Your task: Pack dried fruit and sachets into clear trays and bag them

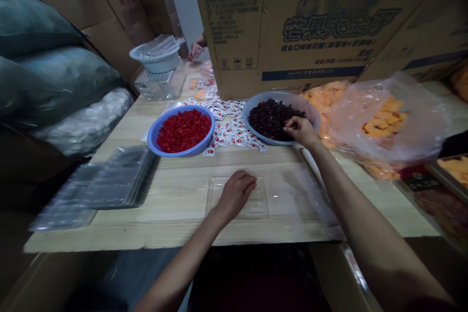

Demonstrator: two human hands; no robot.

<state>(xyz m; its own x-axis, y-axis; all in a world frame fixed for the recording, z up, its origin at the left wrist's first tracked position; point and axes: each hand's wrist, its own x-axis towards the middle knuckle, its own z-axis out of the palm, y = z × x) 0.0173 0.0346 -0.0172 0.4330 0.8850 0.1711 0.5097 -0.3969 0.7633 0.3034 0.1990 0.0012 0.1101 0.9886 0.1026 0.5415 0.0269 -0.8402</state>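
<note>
My left hand [237,193] is closed in a pinch over a clear plastic tray [260,208] on the table, with a bit of red fruit showing at its fingertips. The hand covers part of the tray. My right hand [302,130] reaches into a grey-blue basin [252,137] of dark raisins [270,118]. Its fingers are pinched together at the fruit's surface, seemingly on a raisin, though the fingers partly hide it. Left of that basin stands a blue basin [208,142] heaped with diced red fruit [183,129].
Small printed sachets [234,129] lie between the basins. Stacked clear trays [120,178] sit at left. Orange dried fruit [383,119] in plastic bags lies at right. A large cardboard box [292,48] stands behind; another person's hand [197,48] shows beyond it.
</note>
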